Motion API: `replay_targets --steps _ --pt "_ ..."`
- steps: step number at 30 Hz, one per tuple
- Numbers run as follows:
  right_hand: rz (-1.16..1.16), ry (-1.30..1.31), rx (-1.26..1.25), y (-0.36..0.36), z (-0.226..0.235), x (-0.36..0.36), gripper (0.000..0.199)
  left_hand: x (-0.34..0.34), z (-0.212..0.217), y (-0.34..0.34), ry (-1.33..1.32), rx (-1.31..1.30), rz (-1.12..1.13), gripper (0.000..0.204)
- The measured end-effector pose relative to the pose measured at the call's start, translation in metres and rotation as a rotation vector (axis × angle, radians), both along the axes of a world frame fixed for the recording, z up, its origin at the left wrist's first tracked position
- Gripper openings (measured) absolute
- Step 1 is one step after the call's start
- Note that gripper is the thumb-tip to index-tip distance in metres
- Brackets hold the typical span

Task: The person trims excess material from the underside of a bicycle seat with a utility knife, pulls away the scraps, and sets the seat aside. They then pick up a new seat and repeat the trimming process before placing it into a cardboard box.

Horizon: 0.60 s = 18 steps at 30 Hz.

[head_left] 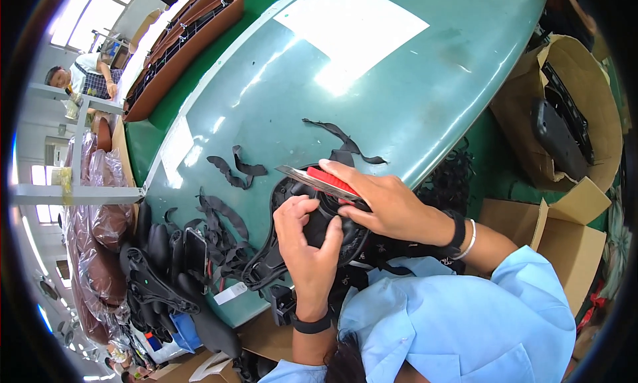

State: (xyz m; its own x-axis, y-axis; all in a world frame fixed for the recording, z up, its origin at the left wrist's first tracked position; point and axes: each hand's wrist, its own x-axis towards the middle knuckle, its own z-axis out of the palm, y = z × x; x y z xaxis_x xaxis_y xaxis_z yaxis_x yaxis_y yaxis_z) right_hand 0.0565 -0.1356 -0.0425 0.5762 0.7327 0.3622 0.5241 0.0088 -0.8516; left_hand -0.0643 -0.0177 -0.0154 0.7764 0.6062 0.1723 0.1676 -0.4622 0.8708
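In front of me on the table lies a black moulded part [264, 263] with a curved rim; my hands hide much of it. My left hand [304, 240] is curled over this part, fingers bent on its edge and thumb apart from them. My right hand [385, 207] is closed round a red-handled utility knife [332, 180], its flat metal end pointing left over the part. Strips of black trim [345, 142] lie just beyond the knife. More cut strips [222, 217] are heaped left of the part.
White sheets [352, 24] lie on the green table [266, 117]. Black parts [156, 276] are piled at left, with a phone [196, 250] by them. Cardboard boxes [565, 217] stand at right. Brown padded pieces [179, 57] lie beyond; a person [86, 77] works far left.
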Motion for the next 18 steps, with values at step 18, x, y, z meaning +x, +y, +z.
replay_targets --steps 18 --pt "0.084 -0.004 -0.446 -0.045 0.03 -0.007 0.049 0.007 -0.016 0.02 -0.003 -0.031 -0.019 0.01"
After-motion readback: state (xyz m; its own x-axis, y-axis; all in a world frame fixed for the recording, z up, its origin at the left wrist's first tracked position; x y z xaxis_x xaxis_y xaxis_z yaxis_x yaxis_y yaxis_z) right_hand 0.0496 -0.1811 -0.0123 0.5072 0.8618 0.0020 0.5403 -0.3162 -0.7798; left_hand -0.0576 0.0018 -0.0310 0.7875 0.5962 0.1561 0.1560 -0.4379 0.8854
